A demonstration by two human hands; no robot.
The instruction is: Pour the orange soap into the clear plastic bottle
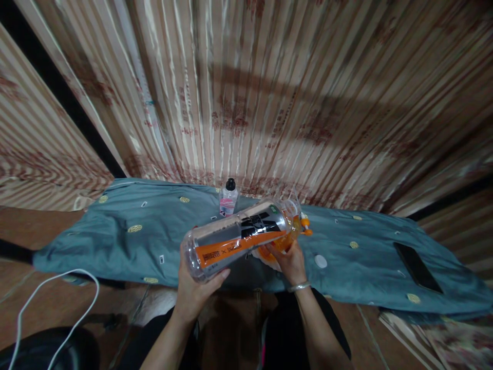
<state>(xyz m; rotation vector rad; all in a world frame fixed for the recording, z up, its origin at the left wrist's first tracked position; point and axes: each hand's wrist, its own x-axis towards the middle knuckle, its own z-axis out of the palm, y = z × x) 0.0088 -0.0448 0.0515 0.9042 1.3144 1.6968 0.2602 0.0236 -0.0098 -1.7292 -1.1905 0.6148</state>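
Observation:
My left hand (198, 288) is closed around the base of a large clear plastic bottle (227, 231) with an orange and black label. The bottle is tilted on its side, its neck to the right and slightly raised in view. My right hand (292, 262), with a bangle at the wrist, is closed on an orange-tinted clear container (293, 231) under and beside the bottle's neck, partly hidden by it. Whether the bottle's mouth touches this container I cannot tell. Just to the right lies an orange pump top (305, 226). A white round cap (320, 261) rests on the cloth.
A small bottle (228, 199) with a black cap and pink label stands at the back of the cloth-covered table (115, 231). A black phone (418, 267) lies at the right. Behind hangs a striped curtain (262, 103). A white cable (57, 275) loops at the lower left.

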